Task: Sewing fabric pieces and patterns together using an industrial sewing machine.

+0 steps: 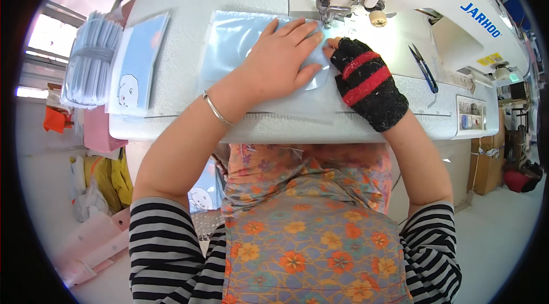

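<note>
The fingers (297, 32) of the left hand (280, 58) lie spread and flat, gripping nothing, pressing a pale blue fabric piece (240, 46) down onto the tabletop (183, 121) just left of the sewing machine's needle (327, 18). The right hand (366, 78), in a black fingerless glove with red stripes, sits just right of the needle with its fingertips curled down onto the fabric's edge; whether they pinch the cloth or only press on it cannot be told. The fabric lies flat, its right end at the needle and the rest stretching away to the left. It looks thin, light and limp, with a slight sheen, so it would likely slide easily and wrinkle if pushed unevenly; flat palm pressure near the needle seems the surest hold. Farther left of the needle lie a printed blue panel (140, 64) and a bundled stack of pieces (91, 58); to its right, thread snips (423, 66).
</note>
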The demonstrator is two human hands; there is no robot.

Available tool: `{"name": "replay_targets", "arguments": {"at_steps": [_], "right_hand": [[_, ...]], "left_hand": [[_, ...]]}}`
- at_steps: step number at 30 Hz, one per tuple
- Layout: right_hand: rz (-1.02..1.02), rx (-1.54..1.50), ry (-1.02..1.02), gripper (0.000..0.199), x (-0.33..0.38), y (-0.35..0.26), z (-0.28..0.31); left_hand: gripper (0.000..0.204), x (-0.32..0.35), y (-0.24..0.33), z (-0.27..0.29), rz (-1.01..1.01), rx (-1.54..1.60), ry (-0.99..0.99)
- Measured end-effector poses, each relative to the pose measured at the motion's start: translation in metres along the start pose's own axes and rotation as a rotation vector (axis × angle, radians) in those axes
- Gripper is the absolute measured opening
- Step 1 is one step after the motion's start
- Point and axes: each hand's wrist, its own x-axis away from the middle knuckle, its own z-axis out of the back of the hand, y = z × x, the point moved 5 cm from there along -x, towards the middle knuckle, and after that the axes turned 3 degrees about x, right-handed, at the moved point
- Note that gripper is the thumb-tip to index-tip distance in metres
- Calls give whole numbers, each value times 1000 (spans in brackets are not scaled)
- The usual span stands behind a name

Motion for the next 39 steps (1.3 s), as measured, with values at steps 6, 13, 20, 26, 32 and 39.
{"name": "replay_targets", "arguments": {"at_steps": [6, 13, 20, 26, 32, 39], "right_hand": [[-5, 25, 2, 51, -7, -1, 2], [46, 36, 11, 43, -5, -6, 4], [-23, 51, 45, 36, -9, -7, 6], [-36, 67, -3, 38, -11, -9, 4], [-23, 80, -11, 39, -12, -10, 6], [-9, 91, 40, 39, -14, -9, 6]], "left_hand": [[48, -1, -4, 0, -14, 8, 27], [35, 2, -8, 1, -73, 42, 58], [28, -6, -15, 2, -160, 79, 77], [31, -11, -19, 3, -87, 25, 68], [30, -11, -16, 7, -96, -2, 57], [31, -9, -8, 10, -43, -73, 54]]}}
